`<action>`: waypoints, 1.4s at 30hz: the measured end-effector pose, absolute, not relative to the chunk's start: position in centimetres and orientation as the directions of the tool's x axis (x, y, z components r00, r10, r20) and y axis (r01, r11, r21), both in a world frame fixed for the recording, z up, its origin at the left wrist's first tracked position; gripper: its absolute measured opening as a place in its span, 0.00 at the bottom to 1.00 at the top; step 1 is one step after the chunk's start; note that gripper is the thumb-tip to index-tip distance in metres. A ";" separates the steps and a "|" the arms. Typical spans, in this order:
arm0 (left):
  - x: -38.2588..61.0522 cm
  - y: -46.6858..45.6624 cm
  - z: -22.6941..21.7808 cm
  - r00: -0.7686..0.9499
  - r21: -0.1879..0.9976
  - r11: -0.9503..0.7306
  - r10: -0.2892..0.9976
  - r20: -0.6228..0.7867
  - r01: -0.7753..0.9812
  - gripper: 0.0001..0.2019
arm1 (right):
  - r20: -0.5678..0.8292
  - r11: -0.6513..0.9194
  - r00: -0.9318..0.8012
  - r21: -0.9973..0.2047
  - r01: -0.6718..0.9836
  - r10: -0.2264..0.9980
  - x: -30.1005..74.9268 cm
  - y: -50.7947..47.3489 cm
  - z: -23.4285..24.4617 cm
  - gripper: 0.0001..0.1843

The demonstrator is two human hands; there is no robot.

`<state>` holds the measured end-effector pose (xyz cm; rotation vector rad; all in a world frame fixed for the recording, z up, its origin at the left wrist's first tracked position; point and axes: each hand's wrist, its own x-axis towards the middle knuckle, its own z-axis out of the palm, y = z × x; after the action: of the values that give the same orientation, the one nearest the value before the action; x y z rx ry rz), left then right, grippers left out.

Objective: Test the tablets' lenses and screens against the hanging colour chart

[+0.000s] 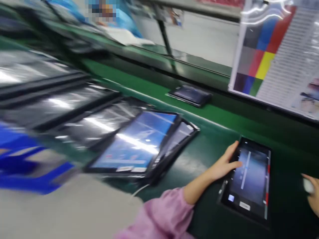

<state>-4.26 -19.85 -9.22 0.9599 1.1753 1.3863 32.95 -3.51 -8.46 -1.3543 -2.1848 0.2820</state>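
- A left hand (228, 164) from a pink sleeve (161, 212) rests on a dark-framed tablet panel (249, 176), its grip spread apart, fingers lying flat across the panel's left border and onto the lit screen.
- The panel lies flat and face up on a green bench (199, 156), toward the near edge at the right of the view.
- Its long axis runs across the bench, from the near edge toward the far edge; a small pale icon and label mark the end nearest the onlooker.
- Red marks dot the panel's right border.
- Flat, open fingers appear the sound way to steady a panel, keeping pressure light and spread on the glass.
- At the right of the frame, a right hand (312, 196) meets a small white item (308, 186); blur and the frame's edge leave its grip uncertain.
- Toward the bench's left, a lit blue-screened panel (132, 142) leans on a dark panel (179, 139), beside a row of glossy dark panels (62, 103).
- A smaller panel (189, 94) sits by the far edge, below a colour-patch chart (264, 49).
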 end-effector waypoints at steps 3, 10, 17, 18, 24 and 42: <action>-4.4 -20.7 -10.5 -0.119 0.976 0.018 0.992 -0.045 -0.216 0.53 | 0.375 0.552 -0.421 -0.382 0.741 0.826 33.0 -5.1 -6.5 0.22; -3.2 -22.8 -10.0 -0.141 0.994 0.072 0.987 -0.083 -0.083 0.55 | 0.369 0.535 -0.418 -0.736 0.414 0.830 27.0 -11.0 -4.1 0.14; -3.0 -22.3 -8.5 -0.230 0.987 0.142 0.960 -0.156 -0.079 0.43 | 0.268 0.412 -0.422 -0.861 0.298 0.866 26.0 -11.7 -5.9 0.17; -2.9 -22.1 -8.5 -0.256 0.986 0.146 0.953 -0.161 -0.078 0.42 | 0.258 0.397 -0.419 -0.871 0.289 0.871 26.0 -11.6 -5.9 0.16; -2.6 -21.1 -8.8 -0.367 0.991 0.134 0.922 -0.126 -0.003 0.35 | 0.246 0.360 -0.379 -0.895 0.265 0.892 25.9 -11.9 -5.9 0.16; -2.7 -19.9 -8.1 -0.433 0.980 0.126 0.883 -0.180 -0.151 0.35 | 0.387 0.453 -0.287 -0.865 0.218 0.876 25.0 -12.0 -8.2 0.17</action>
<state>-2.71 -19.87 -8.07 0.7473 1.5122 1.4623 25.04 -11.97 -8.18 -0.9384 -1.7667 0.8819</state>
